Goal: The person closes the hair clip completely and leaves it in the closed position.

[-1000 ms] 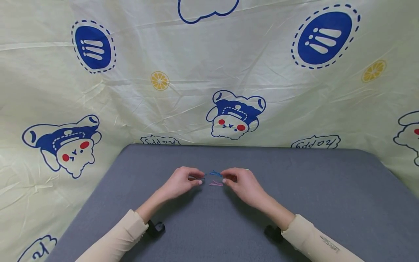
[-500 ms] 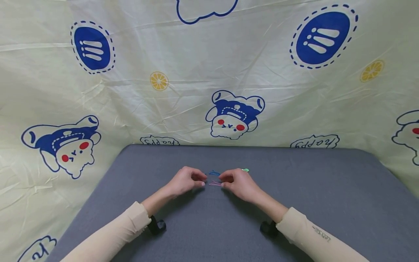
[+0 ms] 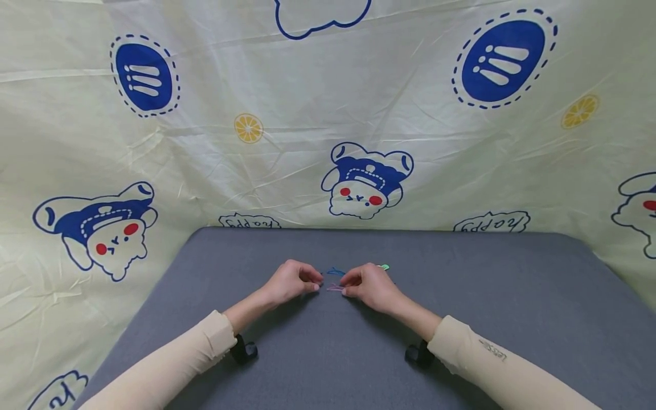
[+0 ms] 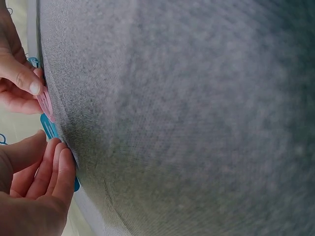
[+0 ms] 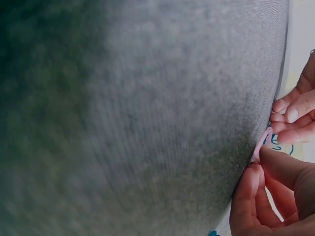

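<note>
A pink snap hair clip (image 3: 335, 288) lies near the middle of the table, its right end between the thumb and fingers of my right hand (image 3: 376, 289). That pinch also shows in the right wrist view, on the pink clip (image 5: 263, 143). Just behind lies a blue hair clip (image 3: 335, 271). My left hand (image 3: 290, 283) hovers left of both clips, thumb apart from its loosely bent fingers, and nothing shows between them. In the left wrist view another blue piece (image 4: 77, 184) peeks out from behind the left fingers.
A green clip (image 3: 384, 266) shows partly behind my right hand. The grey table (image 3: 461, 319) ends at a patterned cloth backdrop (image 3: 297, 171). A black strap (image 3: 245, 351) sits at the left wrist, another strap (image 3: 420, 354) at the right.
My right hand has shifted slightly left and nearer, from beside the blue clip to the pink clip's end. The green clip behind it has come into view. The left hand has barely moved.
</note>
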Action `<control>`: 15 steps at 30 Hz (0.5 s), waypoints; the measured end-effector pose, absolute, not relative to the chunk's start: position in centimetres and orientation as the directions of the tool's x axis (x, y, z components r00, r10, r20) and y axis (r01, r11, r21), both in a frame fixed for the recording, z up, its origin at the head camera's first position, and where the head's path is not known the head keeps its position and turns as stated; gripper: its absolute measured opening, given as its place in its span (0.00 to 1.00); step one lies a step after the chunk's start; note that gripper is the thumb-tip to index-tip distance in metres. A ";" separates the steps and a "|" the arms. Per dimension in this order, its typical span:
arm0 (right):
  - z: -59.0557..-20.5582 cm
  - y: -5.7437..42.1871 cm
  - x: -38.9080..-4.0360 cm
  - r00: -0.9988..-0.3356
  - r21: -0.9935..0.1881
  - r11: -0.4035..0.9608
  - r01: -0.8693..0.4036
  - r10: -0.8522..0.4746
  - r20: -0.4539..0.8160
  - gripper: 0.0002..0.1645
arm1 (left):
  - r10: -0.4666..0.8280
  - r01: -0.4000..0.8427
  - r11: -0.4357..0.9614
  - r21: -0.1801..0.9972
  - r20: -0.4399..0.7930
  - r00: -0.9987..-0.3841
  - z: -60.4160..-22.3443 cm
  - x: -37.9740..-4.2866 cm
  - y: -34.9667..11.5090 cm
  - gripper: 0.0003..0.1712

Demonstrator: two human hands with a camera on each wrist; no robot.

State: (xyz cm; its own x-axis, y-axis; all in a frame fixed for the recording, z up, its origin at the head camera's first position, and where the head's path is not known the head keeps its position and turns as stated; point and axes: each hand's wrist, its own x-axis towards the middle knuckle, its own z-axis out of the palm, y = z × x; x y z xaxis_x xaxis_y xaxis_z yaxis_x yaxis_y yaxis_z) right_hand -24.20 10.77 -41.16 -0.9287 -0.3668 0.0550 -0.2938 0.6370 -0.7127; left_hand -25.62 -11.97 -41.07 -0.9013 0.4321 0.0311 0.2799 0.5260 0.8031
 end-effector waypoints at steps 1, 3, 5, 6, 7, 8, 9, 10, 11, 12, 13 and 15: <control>-41.2 10.7 -24.2 -0.930 -0.713 0.637 -0.291 -0.363 0.055 0.06 | 0.431 0.276 0.528 0.803 0.027 -0.902 -41.1 -25.7 -12.0 0.08; -41.3 10.6 -24.4 -0.935 -0.714 0.641 -0.282 -0.352 0.053 0.06 | 0.433 0.275 0.529 0.803 0.024 -0.901 -41.1 -25.7 -12.0 0.09; -41.4 10.5 -24.5 -0.937 -0.710 0.647 -0.277 -0.345 0.051 0.05 | 0.430 0.265 0.531 0.805 0.014 -0.903 -41.0 -25.7 -12.1 0.09; -41.4 10.5 -24.5 -0.939 -0.710 0.649 -0.273 -0.342 0.049 0.04 | 0.429 0.262 0.531 0.806 0.011 -0.903 -41.0 -25.7 -12.1 0.09; -41.4 10.5 -24.6 -0.938 -0.708 0.650 -0.276 -0.341 0.052 0.04 | 0.427 0.258 0.531 0.807 0.008 -0.904 -41.0 -25.7 -12.1 0.09; -41.4 10.4 -24.6 -0.939 -0.707 0.652 -0.274 -0.340 0.049 0.04 | 0.425 0.255 0.531 0.808 0.006 -0.905 -41.0 -25.6 -12.1 0.09; -41.4 10.4 -24.6 -0.939 -0.704 0.655 -0.275 -0.340 0.050 0.04 | 0.424 0.254 0.531 0.809 0.006 -0.905 -41.0 -25.6 -12.2 0.09; -41.3 10.4 -24.6 -0.939 -0.702 0.657 -0.276 -0.341 0.049 0.03 | 0.421 0.247 0.530 0.811 0.002 -0.907 -40.9 -25.6 -12.2 0.09; -41.3 10.4 -24.6 -0.939 -0.700 0.658 -0.276 -0.341 0.049 0.03 | 0.421 0.246 0.527 0.814 0.002 -0.907 -40.9 -25.6 -12.2 0.09; -41.2 10.3 -24.6 -0.939 -0.699 0.660 -0.276 -0.342 0.047 0.03 | 0.422 0.247 0.522 0.817 0.004 -0.906 -41.0 -25.6 -12.2 0.09; -41.2 10.3 -24.6 -0.938 -0.697 0.661 -0.277 -0.344 0.046 0.03 | 0.423 0.245 0.518 0.819 0.003 -0.906 -40.9 -25.5 -12.2 0.10; -41.1 10.3 -24.5 -0.937 -0.694 0.664 -0.277 -0.347 0.042 0.03 | 0.429 0.244 0.509 0.826 0.002 -0.903 -41.0 -25.4 -12.2 0.10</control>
State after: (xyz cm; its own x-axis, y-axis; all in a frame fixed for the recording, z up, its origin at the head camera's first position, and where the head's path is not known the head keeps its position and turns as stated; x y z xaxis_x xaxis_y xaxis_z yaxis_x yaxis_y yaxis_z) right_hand -24.53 10.34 -41.11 -0.9368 -0.3472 0.0417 -0.2771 0.6641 -0.6944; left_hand -25.44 -12.22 -40.96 -0.9032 0.4291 0.0022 0.2437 0.5087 0.8257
